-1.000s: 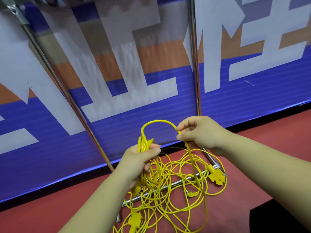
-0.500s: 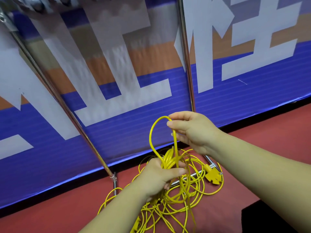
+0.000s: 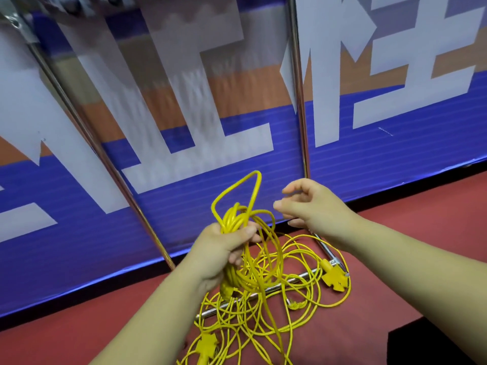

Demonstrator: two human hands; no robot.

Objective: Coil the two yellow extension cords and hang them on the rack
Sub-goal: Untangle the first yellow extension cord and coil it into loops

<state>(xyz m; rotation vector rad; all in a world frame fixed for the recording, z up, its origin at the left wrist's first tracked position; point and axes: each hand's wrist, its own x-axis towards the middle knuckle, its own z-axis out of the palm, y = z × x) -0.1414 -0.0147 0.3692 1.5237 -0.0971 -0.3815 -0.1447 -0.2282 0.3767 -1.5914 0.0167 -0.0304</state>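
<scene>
- The left hand (image 3: 226, 248) has its grip clenched around a bundle of yellow cord coils (image 3: 234, 219); one loop stands up above the fist.
- The right hand (image 3: 313, 206) is just beside that loop, its grip released, fingers loosely bent, holding nothing.
- The loose cord (image 3: 263, 299) lies tangled on the red floor (image 3: 395, 246), across the low bar of the rack (image 3: 297, 279).

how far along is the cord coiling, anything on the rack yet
Done: a few loops of one yellow cord are gathered. In hand: the left hand grips that bundle; the right hand is open beside its top loop, holding nothing. Left: the loose cord lies tangled on the floor over the rack's base bar, and nothing visible hangs on the rack.
</scene>
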